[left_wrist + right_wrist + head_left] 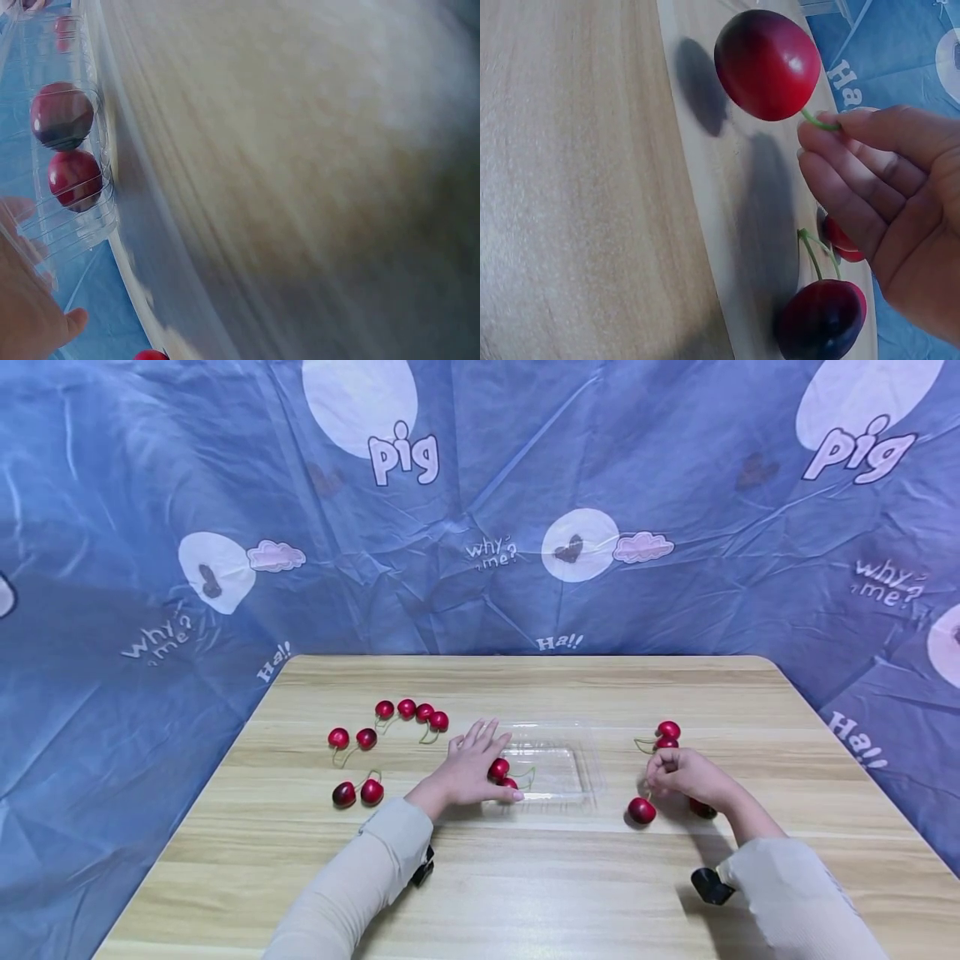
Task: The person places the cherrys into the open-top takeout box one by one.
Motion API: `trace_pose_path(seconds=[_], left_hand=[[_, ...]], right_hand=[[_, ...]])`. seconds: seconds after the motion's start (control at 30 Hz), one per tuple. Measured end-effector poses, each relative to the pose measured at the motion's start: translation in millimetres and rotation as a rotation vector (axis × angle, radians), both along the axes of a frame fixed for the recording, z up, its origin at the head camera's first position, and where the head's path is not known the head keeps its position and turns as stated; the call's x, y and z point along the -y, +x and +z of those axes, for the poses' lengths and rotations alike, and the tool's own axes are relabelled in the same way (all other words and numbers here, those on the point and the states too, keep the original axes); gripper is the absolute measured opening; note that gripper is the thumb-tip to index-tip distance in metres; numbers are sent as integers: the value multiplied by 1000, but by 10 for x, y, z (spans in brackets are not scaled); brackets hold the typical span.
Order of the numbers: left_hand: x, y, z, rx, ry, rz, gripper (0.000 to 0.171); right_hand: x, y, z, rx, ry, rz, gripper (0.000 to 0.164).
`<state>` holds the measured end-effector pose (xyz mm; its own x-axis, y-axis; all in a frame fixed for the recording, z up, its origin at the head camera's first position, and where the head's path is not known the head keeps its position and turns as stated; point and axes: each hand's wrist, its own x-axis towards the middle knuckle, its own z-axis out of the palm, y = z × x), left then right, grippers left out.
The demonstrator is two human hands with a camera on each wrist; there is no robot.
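Note:
My right hand [693, 778] pinches the green stem [821, 121] of a red cherry [642, 811] between thumb and fingertips. In the right wrist view that cherry hangs off the fingertips, its shadow on the wood beside it. Left of centre, my left hand [472, 774] rests with spread, fairly straight fingers at the left end of a clear plastic container [557, 770]. Two cherries [498, 768] joined by a green stem lie inside, next to the thumb; the left wrist view shows them [75, 180] through the ribbed wall.
Pairs of cherries [372, 792] lie on the left part of the wooden table [525, 877]. More cherries [667, 730] sit behind my right hand, and a dark one [702, 808] is partly hidden under it. A blue printed cloth [480, 485] hangs behind the table.

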<state>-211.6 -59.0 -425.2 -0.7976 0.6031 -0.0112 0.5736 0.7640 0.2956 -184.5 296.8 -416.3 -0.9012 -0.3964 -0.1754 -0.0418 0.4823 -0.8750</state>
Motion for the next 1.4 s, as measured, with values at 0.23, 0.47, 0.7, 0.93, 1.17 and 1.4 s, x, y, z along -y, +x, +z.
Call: trace_pose_path(seconds=[0.23, 0.47, 0.7, 0.93, 1.17, 1.4], left_hand=[[0, 6, -7, 11, -6, 5, 98], [-5, -1, -7, 22, -12, 11, 98], [-7, 5, 0, 20, -2, 4, 98], [-8, 4, 5, 23, -5, 3, 99], [-11, -3, 16, 20, -24, 5, 98], [-5, -1, 22, 28, -4, 0, 96]], right_hand=[[11, 18, 49, 6, -98, 6, 12], [26, 23, 95, -2, -167, -9, 16], [57, 12, 126, 15, -221, -25, 9], [91, 16, 163, 21, -304, -11, 5], [112, 11, 183, 10, -403, 25, 4], [172, 29, 214, -8, -406, 0, 5]])
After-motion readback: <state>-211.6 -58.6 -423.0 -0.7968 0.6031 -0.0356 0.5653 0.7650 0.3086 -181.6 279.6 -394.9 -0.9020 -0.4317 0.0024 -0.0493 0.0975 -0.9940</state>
